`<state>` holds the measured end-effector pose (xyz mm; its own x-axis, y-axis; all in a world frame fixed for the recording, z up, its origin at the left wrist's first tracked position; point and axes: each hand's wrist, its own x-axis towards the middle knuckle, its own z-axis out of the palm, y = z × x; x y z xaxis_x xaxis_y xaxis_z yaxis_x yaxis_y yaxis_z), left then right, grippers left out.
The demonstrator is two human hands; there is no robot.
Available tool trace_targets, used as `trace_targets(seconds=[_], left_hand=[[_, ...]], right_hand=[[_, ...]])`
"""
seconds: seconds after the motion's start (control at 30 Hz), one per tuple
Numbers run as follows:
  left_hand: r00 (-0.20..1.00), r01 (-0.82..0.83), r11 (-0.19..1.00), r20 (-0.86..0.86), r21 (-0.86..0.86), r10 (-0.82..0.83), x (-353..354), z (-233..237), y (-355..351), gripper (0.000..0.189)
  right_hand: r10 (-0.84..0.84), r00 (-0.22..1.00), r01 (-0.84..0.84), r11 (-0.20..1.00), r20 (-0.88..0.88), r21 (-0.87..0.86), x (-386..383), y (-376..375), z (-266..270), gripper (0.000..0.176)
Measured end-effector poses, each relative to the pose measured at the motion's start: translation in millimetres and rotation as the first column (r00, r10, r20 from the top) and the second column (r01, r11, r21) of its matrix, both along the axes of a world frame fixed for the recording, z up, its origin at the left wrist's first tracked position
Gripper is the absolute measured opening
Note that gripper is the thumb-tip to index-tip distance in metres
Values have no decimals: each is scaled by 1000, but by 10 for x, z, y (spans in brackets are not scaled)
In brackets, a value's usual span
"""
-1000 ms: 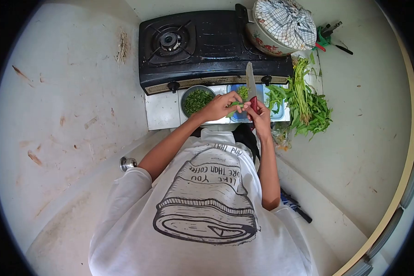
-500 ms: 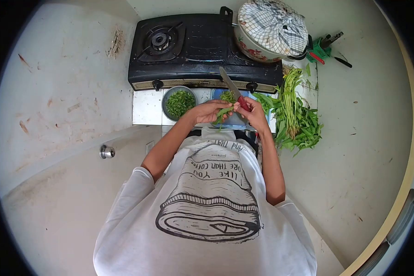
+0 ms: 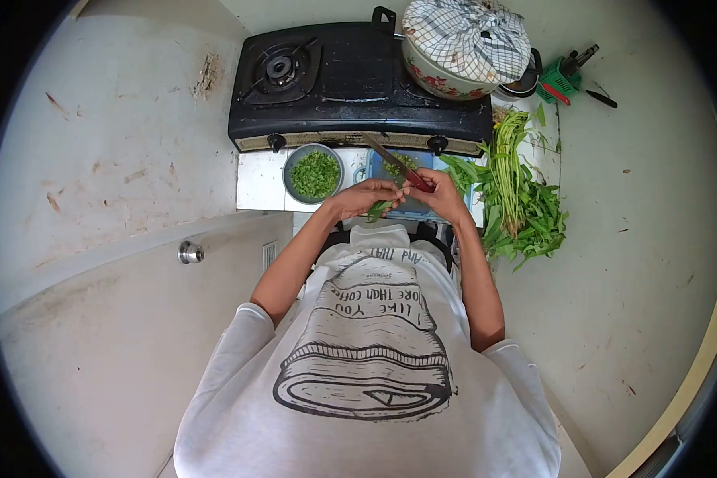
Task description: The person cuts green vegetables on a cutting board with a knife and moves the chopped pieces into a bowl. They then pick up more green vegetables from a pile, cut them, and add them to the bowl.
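My right hand (image 3: 443, 195) grips a knife (image 3: 395, 161) by its red handle, the blade pointing up and to the left. Closed around a green leafy stem (image 3: 379, 210), my left hand (image 3: 363, 199) meets the right one fingertip to fingertip. Beneath both hands lies a blue tray or board (image 3: 413, 210), partly hidden by them. A small heap of chopped greens (image 3: 400, 162) rests on it, behind the blade. To the left stands a grey bowl (image 3: 287, 185) filled with chopped greens (image 3: 314, 174).
A black two-burner stove (image 3: 358, 119) runs along the back, bearing a cloth-covered floral pot (image 3: 446, 83). Long-stemmed leafy greens (image 3: 511, 187) are piled at the right. Behind them is a green basket (image 3: 562, 80) with utensils. A door knob (image 3: 190, 252) projects at the left.
The knife blade has tipped lower and further left. My fingertips have drawn closer together around the stem, and less of the leaf shows. The whole view has shifted slightly.
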<state>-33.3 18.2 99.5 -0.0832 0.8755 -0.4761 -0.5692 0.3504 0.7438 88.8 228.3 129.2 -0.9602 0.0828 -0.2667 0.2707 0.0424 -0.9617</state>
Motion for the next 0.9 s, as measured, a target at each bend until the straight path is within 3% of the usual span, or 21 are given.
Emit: trace_targets(seconds=[0.03,0.13,0.23,0.33,0.43,0.53,0.63,0.73,0.9], left_hand=[[994,2,999,-105,43,3,8,6,-23,27],[978,0,999,-206,48,10,-6,96,-95,24],[942,-15,999,-336,-48,-2,15,169,-130,25],[863,-183,982,-487,-56,133,65,-289,-238,28],[634,-282,957,-762,-66,134,114,-610,-345,30],[357,-292,955,-932,-41,69,160,-707,-408,29],[251,-283,959,-963,26,100,178,-778,-378,29],[155,-192,981,-988,-22,8,151,-789,-344,30],[229,-256,964,-973,-71,-11,154,-825,-295,22]], right_hand=[[1,1000,-1,1000,-2,-7,-11,-24,-5,18],[20,997,-21,999,69,25,-21,-72,30,18],[-6,994,-4,996,113,88,-1,-134,-82,18],[-152,986,149,987,61,61,64,-202,-166,18],[-226,968,208,966,107,154,187,-202,-410,17],[-242,968,231,965,72,127,379,-270,-672,20],[-178,969,99,915,170,391,536,-353,-787,32],[-100,984,22,889,146,458,644,-389,-843,35],[-152,975,55,872,161,486,703,-394,-876,37]])
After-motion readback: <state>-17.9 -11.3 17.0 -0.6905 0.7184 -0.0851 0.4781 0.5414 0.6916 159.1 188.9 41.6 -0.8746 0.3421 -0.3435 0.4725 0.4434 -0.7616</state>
